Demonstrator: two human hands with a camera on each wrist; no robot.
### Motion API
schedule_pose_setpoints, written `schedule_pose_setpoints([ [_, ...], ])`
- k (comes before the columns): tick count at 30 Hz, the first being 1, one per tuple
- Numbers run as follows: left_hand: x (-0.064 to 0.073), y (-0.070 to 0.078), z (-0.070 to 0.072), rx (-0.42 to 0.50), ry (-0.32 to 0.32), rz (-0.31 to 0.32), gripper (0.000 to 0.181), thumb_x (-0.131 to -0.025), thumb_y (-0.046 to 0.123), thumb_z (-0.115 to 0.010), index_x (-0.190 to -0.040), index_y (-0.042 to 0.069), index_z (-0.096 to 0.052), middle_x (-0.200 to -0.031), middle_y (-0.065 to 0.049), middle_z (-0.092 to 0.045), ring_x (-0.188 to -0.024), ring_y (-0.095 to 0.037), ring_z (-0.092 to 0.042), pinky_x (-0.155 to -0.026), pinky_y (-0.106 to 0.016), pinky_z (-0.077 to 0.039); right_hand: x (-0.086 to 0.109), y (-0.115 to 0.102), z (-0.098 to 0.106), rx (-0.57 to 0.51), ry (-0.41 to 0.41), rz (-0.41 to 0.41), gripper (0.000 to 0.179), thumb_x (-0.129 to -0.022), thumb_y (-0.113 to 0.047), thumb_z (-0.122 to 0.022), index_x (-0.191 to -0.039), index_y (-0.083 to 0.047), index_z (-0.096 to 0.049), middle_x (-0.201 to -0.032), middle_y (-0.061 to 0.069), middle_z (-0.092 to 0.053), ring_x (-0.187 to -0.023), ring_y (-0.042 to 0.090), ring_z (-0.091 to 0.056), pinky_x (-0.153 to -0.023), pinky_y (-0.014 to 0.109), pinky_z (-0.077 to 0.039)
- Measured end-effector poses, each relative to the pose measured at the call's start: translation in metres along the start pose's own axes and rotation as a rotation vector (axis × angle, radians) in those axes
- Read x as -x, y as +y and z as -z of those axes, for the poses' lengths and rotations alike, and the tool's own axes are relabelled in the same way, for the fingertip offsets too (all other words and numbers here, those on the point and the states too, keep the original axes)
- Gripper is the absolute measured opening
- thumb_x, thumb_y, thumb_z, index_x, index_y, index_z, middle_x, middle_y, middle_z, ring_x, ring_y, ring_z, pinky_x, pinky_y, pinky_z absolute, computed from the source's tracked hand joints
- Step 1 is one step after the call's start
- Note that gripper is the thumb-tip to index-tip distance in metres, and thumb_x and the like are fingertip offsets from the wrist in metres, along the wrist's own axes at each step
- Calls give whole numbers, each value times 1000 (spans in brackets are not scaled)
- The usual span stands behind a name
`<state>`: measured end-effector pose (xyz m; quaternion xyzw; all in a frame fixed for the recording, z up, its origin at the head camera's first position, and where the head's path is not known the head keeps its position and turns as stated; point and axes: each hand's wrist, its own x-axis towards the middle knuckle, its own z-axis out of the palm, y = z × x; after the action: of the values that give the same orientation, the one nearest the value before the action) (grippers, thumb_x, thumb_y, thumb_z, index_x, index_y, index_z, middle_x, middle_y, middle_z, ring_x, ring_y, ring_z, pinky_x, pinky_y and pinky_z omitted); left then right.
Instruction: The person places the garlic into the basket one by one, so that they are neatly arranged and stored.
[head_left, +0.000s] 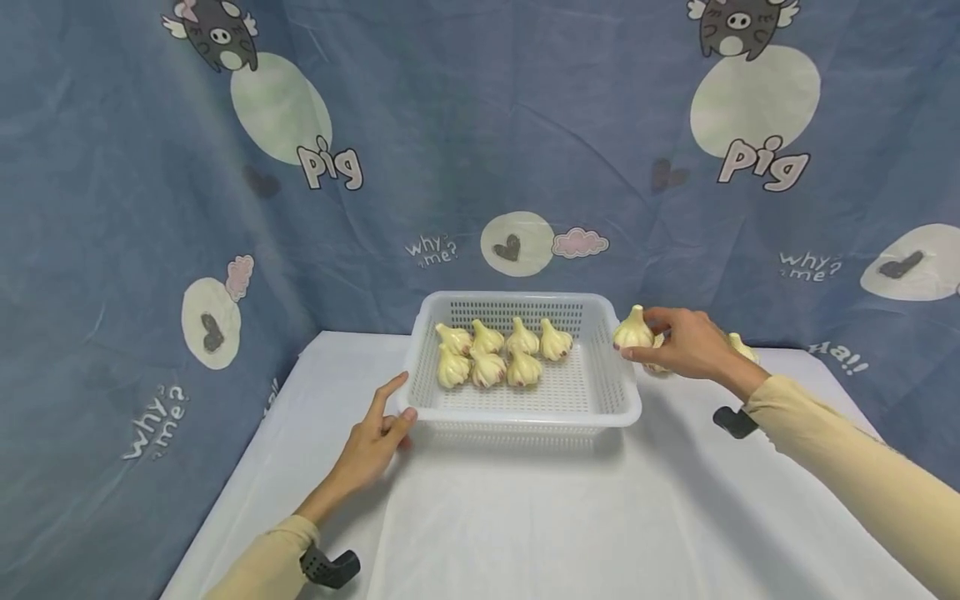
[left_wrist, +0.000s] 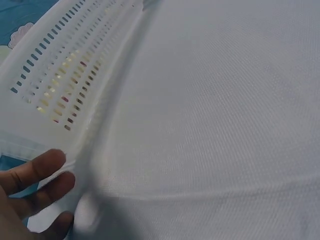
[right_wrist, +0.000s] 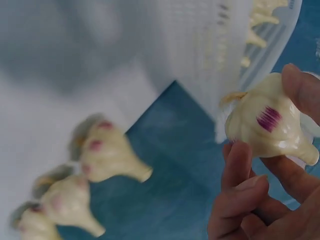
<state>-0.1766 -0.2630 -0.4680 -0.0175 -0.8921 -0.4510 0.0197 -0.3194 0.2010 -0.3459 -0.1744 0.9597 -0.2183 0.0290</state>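
My right hand (head_left: 686, 343) pinches a garlic bulb (head_left: 633, 330) between thumb and fingers, just off the right rim of a white plastic basket (head_left: 517, 419). In the right wrist view, the held garlic bulb (right_wrist: 270, 120) shows a purple patch. Inside the basket, several garlic bulbs (head_left: 488, 369) sit in two rows toward the left and back. At the front left corner, my left hand (head_left: 375, 446) touches the basket with fingers fairly straight. The left wrist view shows its fingers (left_wrist: 47, 192) beside the perforated basket wall (left_wrist: 65, 80).
More garlic bulbs lie on the white cloth right of the basket, partly behind my right hand; the right wrist view shows a garlic bulb (right_wrist: 110, 152) in that row. A blue printed curtain (head_left: 465, 150) hangs behind and beside the white-covered table (head_left: 525, 517).
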Motion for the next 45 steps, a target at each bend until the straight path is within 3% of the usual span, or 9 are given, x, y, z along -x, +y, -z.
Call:
schedule_pose_setpoints([
  [7, 2, 1, 0, -4, 9, 12, 60, -111, 40, -56, -166, 36, -30, -67, -8, -65, -64, -19, -63, -61, -28, -46, -27, -31, -18, -26, -80, 74, 79, -87, -47, -87, -147, -4, -61, -131, 23, -72, -107, 36, -75, -83, 51, -60],
  [12, 1, 3, 2, -31, -7, 10, 62, -110, 43, -57, -166, 36, -31, -58, 2, -51, -48, -8, -45, -47, -26, -38, -43, -43, -30, 20, -179, 110, 78, -84, -43, -91, -146, -6, -62, -129, 21, -74, -119, 42, -69, -97, 60, -53],
  [15, 0, 6, 2, -49, -7, 13, 63, -110, 46, -57, -166, 37, -31, -56, 7, -43, -47, -5, -37, -46, -25, -34, -51, -45, -34, 53, -236, 111, 75, -83, -42, -92, -143, -8, -64, -128, 18, -75, -127, 45, -63, -102, 64, -49],
  [22, 0, 10, 2, -61, -13, 28, 63, -109, 48, -57, -166, 37, -31, -57, 8, -40, -48, -3, -33, -47, -24, -31, -65, -49, -42, 147, -333, 115, 69, -80, -38, -94, -137, -7, -69, -120, 15, -77, -111, 31, -72, -89, 52, -58],
  [26, 0, 11, 3, -60, -13, 33, 64, -109, 48, -58, -166, 37, -31, -58, 7, -40, -48, -3, -32, -47, -24, -30, -70, -51, -48, 203, -356, 105, 66, -77, -38, -97, -131, -9, -72, -116, 11, -78, -104, 25, -72, -85, 47, -58],
  [33, 0, 9, 4, -65, -9, 29, 65, -109, 49, -57, -166, 40, -29, -57, 8, -40, -48, -5, -32, -47, -23, -29, -74, -55, -54, 204, -361, 79, 59, -73, -33, -100, -120, -9, -75, -112, 9, -79, -98, 23, -72, -82, 44, -57],
  [45, 2, 6, 5, -44, -11, 40, 64, -109, 49, -56, -166, 41, -27, -55, 9, -39, -47, -5, -31, -46, -23, -28, -84, -57, -58, 254, -362, 72, 52, -72, -40, -100, -106, -9, -77, -96, 2, -73, -84, 18, -63, -74, 36, -54],
])
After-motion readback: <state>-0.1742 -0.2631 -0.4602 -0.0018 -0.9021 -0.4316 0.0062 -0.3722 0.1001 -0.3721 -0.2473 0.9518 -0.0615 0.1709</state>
